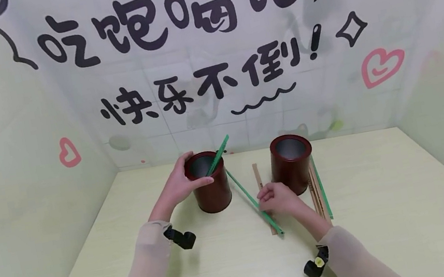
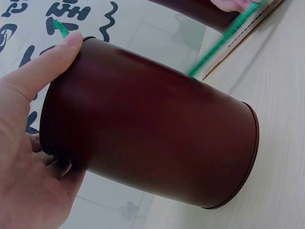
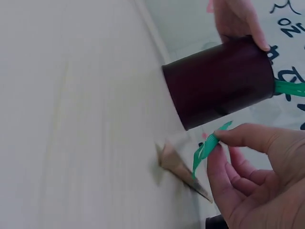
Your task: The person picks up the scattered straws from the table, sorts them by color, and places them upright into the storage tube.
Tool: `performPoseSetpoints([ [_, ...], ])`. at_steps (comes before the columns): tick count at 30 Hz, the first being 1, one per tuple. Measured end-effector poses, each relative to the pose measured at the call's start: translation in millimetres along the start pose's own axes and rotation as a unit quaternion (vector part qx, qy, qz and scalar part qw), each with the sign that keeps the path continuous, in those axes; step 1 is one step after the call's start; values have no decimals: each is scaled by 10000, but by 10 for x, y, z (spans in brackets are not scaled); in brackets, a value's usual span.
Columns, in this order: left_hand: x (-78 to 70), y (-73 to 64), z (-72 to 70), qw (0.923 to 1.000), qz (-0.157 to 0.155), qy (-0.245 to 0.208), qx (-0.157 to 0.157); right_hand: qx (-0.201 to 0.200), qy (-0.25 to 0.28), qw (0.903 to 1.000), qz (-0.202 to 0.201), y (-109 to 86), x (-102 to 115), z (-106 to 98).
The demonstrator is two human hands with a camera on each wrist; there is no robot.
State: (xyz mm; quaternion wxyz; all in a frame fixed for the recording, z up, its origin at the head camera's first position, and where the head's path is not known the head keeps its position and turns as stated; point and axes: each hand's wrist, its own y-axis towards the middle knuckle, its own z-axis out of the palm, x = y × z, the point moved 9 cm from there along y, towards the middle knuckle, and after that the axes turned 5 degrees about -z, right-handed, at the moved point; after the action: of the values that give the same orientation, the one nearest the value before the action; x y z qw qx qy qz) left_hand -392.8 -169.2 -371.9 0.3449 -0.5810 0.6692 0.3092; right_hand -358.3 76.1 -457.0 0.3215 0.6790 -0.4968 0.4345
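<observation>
My left hand (image 1: 178,185) grips the rim of the left dark red canister (image 1: 214,196), its thumb along the near side. That canister (image 2: 152,119) stands upright on the table, and green sticks (image 1: 219,154) lean out of its mouth. My right hand (image 1: 281,199) pinches a long thin green stick (image 1: 242,188) between thumb and fingers, to the right of the canister. In the right wrist view the held green stick (image 3: 204,149) is seen nearly end-on. Beneath it on the table lies a flat brown stick (image 1: 256,172), partly covered by the hand.
A second dark red canister (image 1: 292,170) stands to the right, its visible interior grey. Beside it lie several brown sticks (image 1: 316,194) and a green stick (image 1: 322,190), partly behind the right forearm. A printed white backdrop (image 1: 212,130) rises along the table's (image 1: 234,264) back edge.
</observation>
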Motion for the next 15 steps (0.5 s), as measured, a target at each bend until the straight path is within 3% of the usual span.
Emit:
performPoseSetpoints([
  [7, -3, 4, 7, 10000, -21, -29, 6, 200, 895, 9941, -579, -26, 305, -80],
  [15, -3, 0, 6, 10000, -8, -9, 3, -424, 1287, 9867, -894, 7, 836, -271],
])
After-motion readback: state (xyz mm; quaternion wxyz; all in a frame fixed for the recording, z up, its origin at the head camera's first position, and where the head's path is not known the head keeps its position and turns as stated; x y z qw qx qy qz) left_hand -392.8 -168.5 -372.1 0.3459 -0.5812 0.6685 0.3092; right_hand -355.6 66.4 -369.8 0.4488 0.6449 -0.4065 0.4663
